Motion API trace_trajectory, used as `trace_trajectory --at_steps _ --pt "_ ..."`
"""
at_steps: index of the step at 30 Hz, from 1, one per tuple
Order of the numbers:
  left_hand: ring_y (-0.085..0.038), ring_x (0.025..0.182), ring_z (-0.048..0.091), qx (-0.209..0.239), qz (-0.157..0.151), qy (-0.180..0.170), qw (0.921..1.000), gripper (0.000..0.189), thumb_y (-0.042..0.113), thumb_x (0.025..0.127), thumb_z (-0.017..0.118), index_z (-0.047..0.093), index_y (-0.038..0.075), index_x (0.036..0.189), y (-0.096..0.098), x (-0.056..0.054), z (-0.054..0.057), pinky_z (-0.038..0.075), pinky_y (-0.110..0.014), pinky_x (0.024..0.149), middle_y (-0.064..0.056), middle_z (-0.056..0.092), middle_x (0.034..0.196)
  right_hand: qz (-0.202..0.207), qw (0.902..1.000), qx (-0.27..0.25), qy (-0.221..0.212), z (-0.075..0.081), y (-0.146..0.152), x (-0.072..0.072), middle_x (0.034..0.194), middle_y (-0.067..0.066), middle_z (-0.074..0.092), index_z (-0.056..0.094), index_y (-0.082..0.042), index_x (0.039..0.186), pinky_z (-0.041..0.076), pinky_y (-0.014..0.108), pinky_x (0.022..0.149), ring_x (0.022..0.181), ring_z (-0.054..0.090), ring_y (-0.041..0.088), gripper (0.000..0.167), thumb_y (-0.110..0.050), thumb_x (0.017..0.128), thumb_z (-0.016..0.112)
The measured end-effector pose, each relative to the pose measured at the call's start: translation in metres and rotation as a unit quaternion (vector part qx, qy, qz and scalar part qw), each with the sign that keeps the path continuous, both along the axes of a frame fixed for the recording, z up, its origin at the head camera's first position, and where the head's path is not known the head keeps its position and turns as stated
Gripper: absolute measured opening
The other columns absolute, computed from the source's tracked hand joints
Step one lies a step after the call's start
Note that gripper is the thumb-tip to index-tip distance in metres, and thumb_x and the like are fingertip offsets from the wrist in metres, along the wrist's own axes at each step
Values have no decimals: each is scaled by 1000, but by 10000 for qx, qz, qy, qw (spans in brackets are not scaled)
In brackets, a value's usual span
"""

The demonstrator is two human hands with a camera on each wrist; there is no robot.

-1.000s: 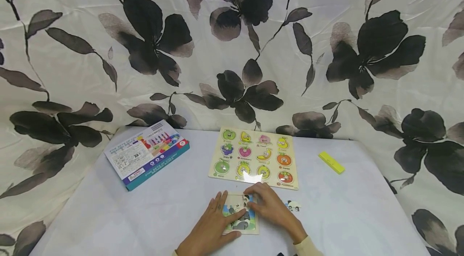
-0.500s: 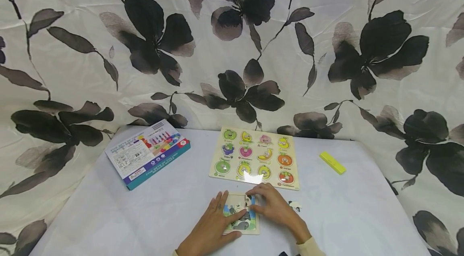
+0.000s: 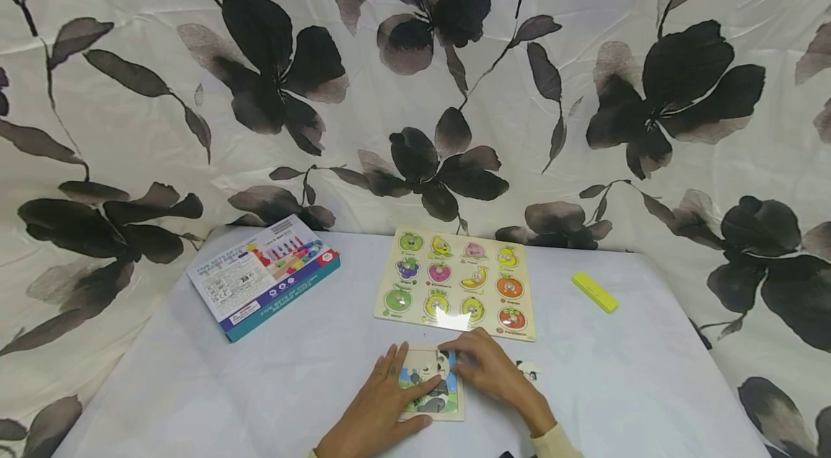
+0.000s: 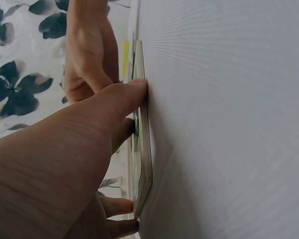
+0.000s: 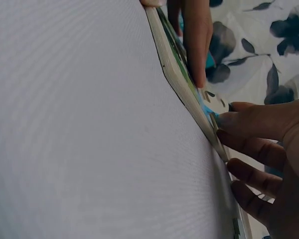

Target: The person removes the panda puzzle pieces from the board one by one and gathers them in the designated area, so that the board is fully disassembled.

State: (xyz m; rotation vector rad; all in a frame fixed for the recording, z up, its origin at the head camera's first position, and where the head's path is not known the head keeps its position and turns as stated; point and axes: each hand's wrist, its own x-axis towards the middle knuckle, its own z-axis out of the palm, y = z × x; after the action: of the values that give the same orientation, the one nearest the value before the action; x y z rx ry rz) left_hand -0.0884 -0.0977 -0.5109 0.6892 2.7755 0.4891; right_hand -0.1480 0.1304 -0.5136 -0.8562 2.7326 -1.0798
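A small wooden jigsaw puzzle (image 3: 459, 409) with a panda picture lies in its tray near the front of the table. My left hand (image 3: 383, 400) rests on it with fairly straight fingers, the index finger across the picture and the thumb at the near edge (image 4: 146, 154). At the tray's upper right corner, my right hand (image 3: 490, 369) pinches a black-and-white puzzle piece (image 3: 443, 364) between thumb and fingers. In the right wrist view that piece (image 5: 213, 119) stands slightly tilted at the tray's edge, partly hidden by the thumb. Another loose panda piece (image 3: 529, 371) lies right of the tray, beyond the right forearm.
Behind the tray lies a wooden fruit puzzle board (image 3: 454, 328). A boxed bead set (image 3: 262, 278) sits at the back left, and a yellow block (image 3: 594, 291) at the right. A floral cloth (image 3: 415, 90) hangs behind the table.
The right fingers shift the pinched puzzle piece slightly at the tray's upper right corner. My left hand stays in place on the puzzle.
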Motion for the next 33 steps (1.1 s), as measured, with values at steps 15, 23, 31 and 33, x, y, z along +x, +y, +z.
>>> trace_trajectory --at_steps 15,23,31,33 --pt "-42 145 11 -72 8 -8 10000 57 63 86 54 44 47 139 1 0 -1 19 -56 113 -22 19 156 21 9995 306 71 3 0 -2 114 -9 67 69 -16 117 45 38 95 106 55 13 35 -16 82 74" --pt "-41 145 10 -93 -7 18 10000 57 64 86 54 44 47 139 0 -1 -3 18 -56 114 -22 19 156 -90 9998 188 2 2 1 -2 113 -8 69 70 -17 115 46 39 95 106 57 14 34 -21 82 75" --pt "-41 145 10 -46 2 42 10000 57 64 86 53 43 48 140 -1 -1 -4 18 -56 114 -22 19 156 -259 9994 -26 -237 5 6 0 111 -11 69 70 -18 115 48 37 92 104 59 12 33 -22 83 74" --pt "-41 145 9 -44 26 19 10000 57 64 86 54 43 48 139 -1 -1 -3 18 -56 114 -22 18 157 -370 9989 -101 -253 7 12 1 110 -10 69 71 -17 115 49 35 91 103 59 12 33 -20 82 75"
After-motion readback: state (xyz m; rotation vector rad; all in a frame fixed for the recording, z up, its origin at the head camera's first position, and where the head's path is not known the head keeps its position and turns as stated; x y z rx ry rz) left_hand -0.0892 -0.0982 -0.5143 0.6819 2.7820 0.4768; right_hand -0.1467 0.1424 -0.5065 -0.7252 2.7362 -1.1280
